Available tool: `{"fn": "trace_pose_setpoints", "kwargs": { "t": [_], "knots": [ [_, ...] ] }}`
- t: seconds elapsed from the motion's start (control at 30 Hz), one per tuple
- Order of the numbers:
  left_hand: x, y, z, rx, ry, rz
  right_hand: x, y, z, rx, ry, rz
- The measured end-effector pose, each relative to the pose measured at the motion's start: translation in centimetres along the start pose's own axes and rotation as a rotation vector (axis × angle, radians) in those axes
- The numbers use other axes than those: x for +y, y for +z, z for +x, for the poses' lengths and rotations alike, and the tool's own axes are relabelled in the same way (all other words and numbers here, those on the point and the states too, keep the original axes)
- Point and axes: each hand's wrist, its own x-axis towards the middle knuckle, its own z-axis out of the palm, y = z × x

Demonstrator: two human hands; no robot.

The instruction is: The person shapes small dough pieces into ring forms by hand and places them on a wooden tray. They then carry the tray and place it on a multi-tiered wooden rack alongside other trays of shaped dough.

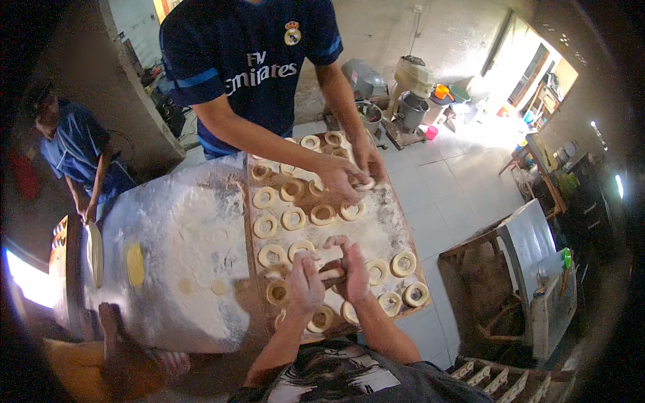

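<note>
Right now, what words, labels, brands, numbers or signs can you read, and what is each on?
Navy shirt: large white lettering, legible, but I won't repeat it.
Its crest: too small to read.
Dark grey shirt: pale print, no readable words.
Dough rings: none visible.
Elsewhere: nothing legible.

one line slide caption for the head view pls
Left hand and right hand hold a dough piece above rows of dough rings on a flour-dusted board, a co-worker opposite.
</note>
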Motion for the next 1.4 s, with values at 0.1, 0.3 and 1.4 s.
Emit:
{"fn": "trace_pose_setpoints", "kwargs": {
  "t": [0.1, 0.3, 1.4],
  "knots": [
    [-0.1, 1.4, 0.7, -0.082, 0.102, 0.114, -0.8, -1.1, 0.4, -0.009, -0.172, -0.435],
    [2.1, 3.2, 1.3, -0.057, 0.162, 0.286, -2.6, -3.1, 1.2, 0.112, -0.200, -0.596],
    [-8.9, -29.4, -4.4, 0.154, -0.313, 0.709, 18.3, 17.5, 11.8, -0.553, -0.348, -1.906]
  ]
}}
